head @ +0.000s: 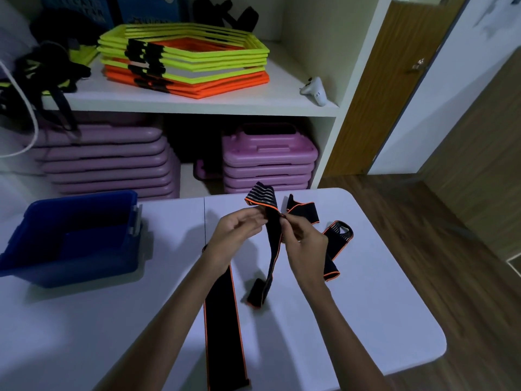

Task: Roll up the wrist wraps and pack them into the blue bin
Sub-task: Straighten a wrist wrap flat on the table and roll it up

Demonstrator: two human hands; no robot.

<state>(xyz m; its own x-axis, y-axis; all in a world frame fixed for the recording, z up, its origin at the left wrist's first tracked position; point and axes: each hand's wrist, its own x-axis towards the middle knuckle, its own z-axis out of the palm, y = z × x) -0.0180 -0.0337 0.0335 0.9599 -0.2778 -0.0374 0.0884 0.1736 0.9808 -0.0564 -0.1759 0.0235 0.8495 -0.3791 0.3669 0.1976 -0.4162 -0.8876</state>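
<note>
Head: left hand (234, 231), wrap (273, 241), right hand (306, 246)

The held wrap (273, 238) is black, edged orange, its top end striped grey and white. The flat wrap (222, 320) and far wrap (331, 262) are black with orange trim (the far one's end striped too). The bin (36, 266) is blue, the table (366, 320) white, the rings (197, 56) yellow and orange.
</note>
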